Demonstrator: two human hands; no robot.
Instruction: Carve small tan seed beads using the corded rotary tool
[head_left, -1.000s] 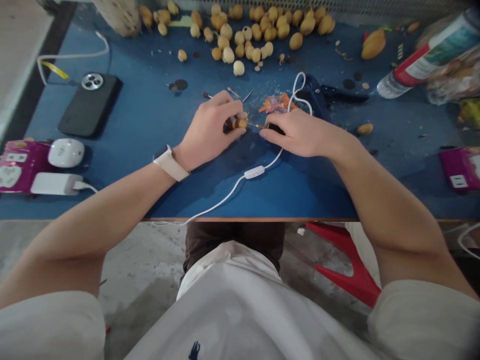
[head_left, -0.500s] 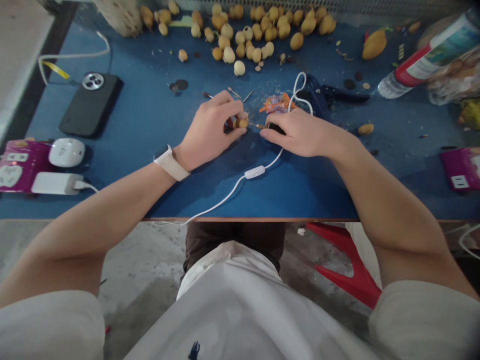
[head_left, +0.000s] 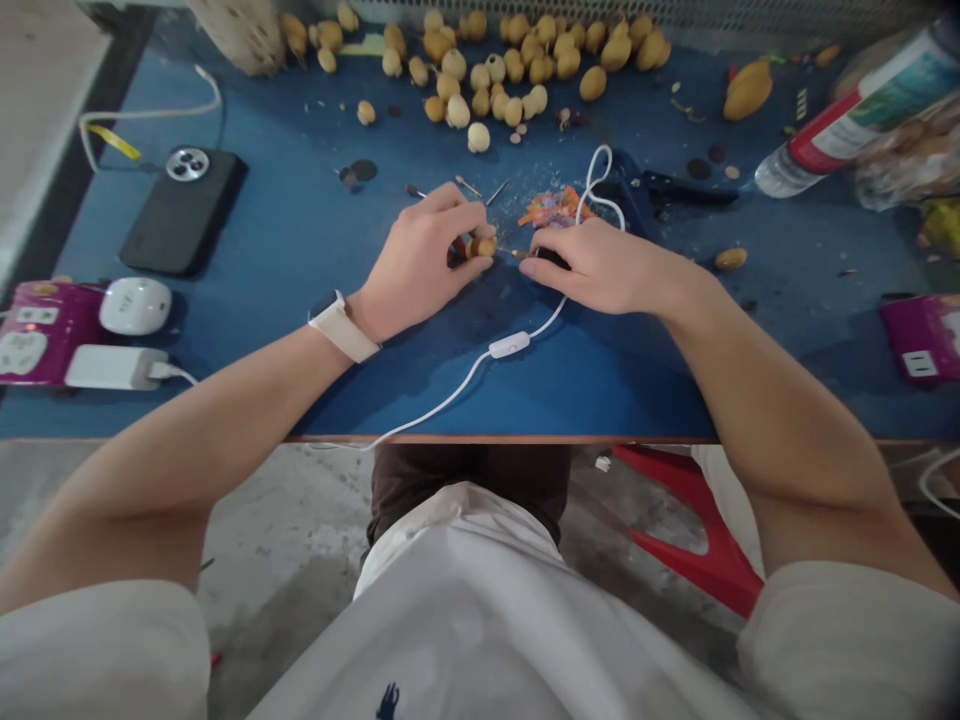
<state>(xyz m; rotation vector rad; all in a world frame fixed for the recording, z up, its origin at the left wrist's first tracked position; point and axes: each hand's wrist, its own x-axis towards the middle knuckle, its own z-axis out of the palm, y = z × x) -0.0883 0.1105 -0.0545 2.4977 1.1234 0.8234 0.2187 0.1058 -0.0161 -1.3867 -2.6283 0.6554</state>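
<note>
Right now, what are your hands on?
Left hand pinching tan seed. Right hand holding corded tool, bit near seed. Orange scraps just beyond.

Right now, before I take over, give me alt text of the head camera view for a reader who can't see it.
The left hand pinches a small tan seed close to the thin tip of a corded tool held in the right hand, over a blue table. Orange scraps lie just beyond, with many tan seeds scattered farther off.

Seed (head_left: 482,246) slightly turned in left fingers (head_left: 450,205)
</note>
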